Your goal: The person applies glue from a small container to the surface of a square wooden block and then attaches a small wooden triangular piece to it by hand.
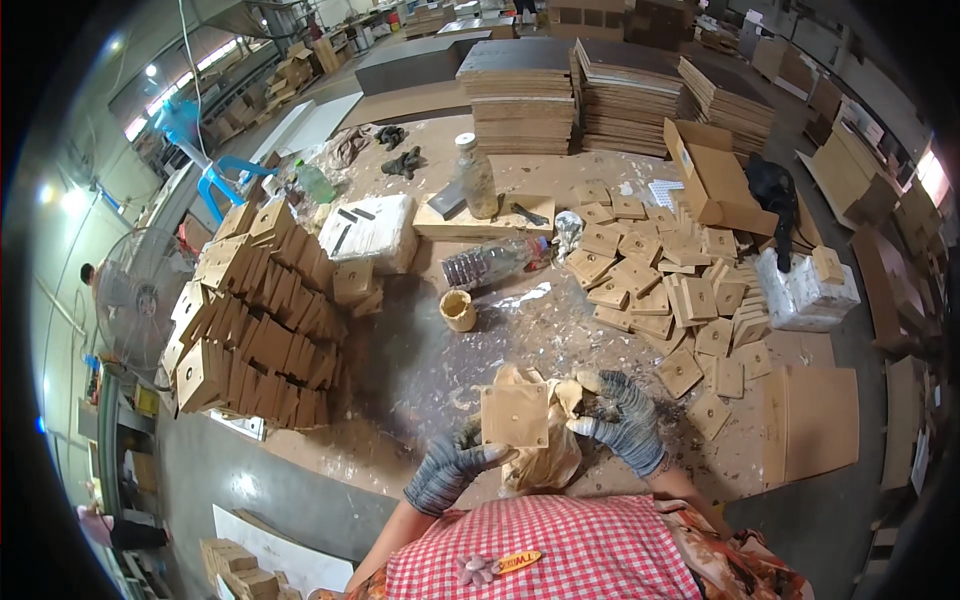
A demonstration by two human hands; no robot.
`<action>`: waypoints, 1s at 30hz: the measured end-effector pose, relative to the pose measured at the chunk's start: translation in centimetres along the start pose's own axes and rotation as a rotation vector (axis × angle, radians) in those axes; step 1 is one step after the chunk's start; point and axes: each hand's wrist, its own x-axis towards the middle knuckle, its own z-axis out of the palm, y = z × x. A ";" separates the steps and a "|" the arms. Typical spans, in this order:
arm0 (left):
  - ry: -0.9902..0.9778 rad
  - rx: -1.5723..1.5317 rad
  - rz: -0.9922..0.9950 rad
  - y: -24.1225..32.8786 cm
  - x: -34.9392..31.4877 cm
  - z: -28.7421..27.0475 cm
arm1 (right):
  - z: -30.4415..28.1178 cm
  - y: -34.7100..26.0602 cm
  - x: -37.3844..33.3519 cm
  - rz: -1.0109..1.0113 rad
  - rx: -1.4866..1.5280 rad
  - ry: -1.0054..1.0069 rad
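Observation:
My left hand (450, 470), in a grey striped knit glove, grips a square wooden block (515, 416) by its lower left edge. Small holes show in the block's middle and near its corners. Just right of it, my right hand (628, 422), gloved alike, pinches a crumpled, yellowish rag (566, 396). Below and behind the block lies a creased, pale yellow bag or cloth (545, 468), partly hidden. A small open tub (458, 311) with a crusted rim stands beyond my hands.
Stacked wooden blocks (260, 340) rise at the left; loose blocks (640, 270) heap at the right. A plastic bottle (490, 263) lies mid-table near a dirty upright jar (477, 180). Board stacks (518, 100) stand at the back, beside an open cardboard box (715, 185). A fan (140, 300) stands left.

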 end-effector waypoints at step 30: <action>0.046 -0.197 0.065 -1.4 1.6 -2.0 | -1.4 2.5 -1.6 -0.078 -0.106 -0.057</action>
